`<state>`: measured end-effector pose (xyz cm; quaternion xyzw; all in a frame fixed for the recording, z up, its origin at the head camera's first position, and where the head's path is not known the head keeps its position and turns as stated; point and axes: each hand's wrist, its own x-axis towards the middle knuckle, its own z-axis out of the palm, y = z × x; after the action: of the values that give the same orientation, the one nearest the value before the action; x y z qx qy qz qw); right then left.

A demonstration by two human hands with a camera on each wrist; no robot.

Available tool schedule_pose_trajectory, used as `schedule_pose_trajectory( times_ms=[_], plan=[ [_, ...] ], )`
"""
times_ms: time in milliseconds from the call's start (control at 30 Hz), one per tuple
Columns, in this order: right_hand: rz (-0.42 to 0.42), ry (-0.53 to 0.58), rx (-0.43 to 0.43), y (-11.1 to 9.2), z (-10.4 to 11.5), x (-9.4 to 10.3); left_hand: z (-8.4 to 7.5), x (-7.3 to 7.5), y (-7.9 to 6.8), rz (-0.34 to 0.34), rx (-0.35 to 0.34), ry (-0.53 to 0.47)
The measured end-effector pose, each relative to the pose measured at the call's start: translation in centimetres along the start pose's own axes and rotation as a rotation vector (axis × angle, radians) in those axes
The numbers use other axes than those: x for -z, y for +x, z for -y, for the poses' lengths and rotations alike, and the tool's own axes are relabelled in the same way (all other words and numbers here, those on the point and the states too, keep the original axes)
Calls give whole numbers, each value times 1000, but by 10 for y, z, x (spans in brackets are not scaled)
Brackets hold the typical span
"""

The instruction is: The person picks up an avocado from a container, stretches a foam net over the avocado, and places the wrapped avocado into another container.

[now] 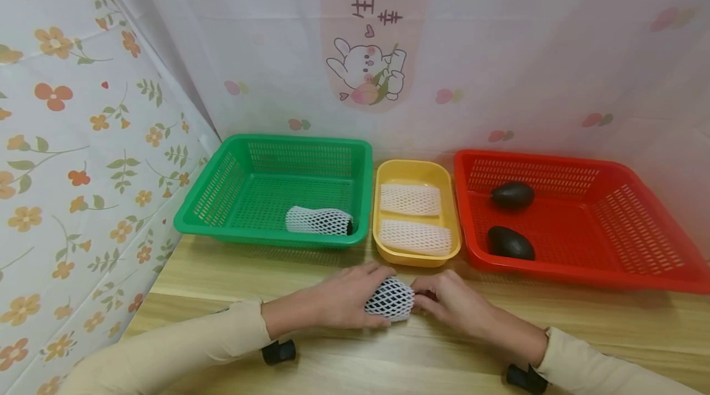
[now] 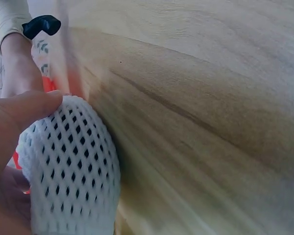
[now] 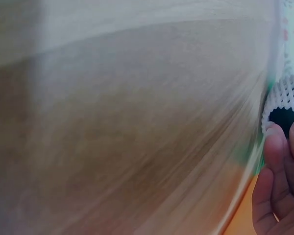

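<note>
Just in front of the yellow tray, my left hand (image 1: 344, 296) grips a dark avocado (image 3: 285, 119) inside a white foam net sleeve (image 1: 391, 298). In the left wrist view the thumb lies over the stretched netting, and dark fruit shows through its holes. My right hand (image 1: 456, 304) pinches the sleeve's right-hand edge. Its fingertips sit at the open end in the right wrist view, where bare avocado is visible. Two flat foam net sleeves, a rear one (image 1: 410, 199) and a front one (image 1: 415, 238), lie in the yellow tray (image 1: 417, 259).
At the back left, a green basket (image 1: 266, 236) holds a foam-netted avocado (image 1: 318, 221). To the right, a red basket (image 1: 577, 276) contains two bare avocados, one behind (image 1: 513, 195) and one in front (image 1: 510, 243). A patterned cloth (image 1: 266, 62) hangs behind the wooden table (image 1: 438, 358).
</note>
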<state>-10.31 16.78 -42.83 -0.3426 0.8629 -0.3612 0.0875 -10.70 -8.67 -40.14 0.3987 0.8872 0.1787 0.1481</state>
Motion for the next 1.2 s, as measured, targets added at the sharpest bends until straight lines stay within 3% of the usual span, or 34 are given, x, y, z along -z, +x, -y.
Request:
schedule_pose_trajectory(
  times_ms=[467, 733, 967, 1200],
  plan=[
    [-52, -123, -77, 5, 5, -2, -1, -2, 8, -35, -66, -18],
    [-24, -117, -129, 2, 8, 9, -2, 3, 6, 11, -42, 56],
    [-11, -126, -105, -7, 12, 23, -4, 9, 2, 55, 15, 110],
    [-23, -176, -65, -13, 21, 35, -3, 7, -1, 44, -6, 148]
  ],
)
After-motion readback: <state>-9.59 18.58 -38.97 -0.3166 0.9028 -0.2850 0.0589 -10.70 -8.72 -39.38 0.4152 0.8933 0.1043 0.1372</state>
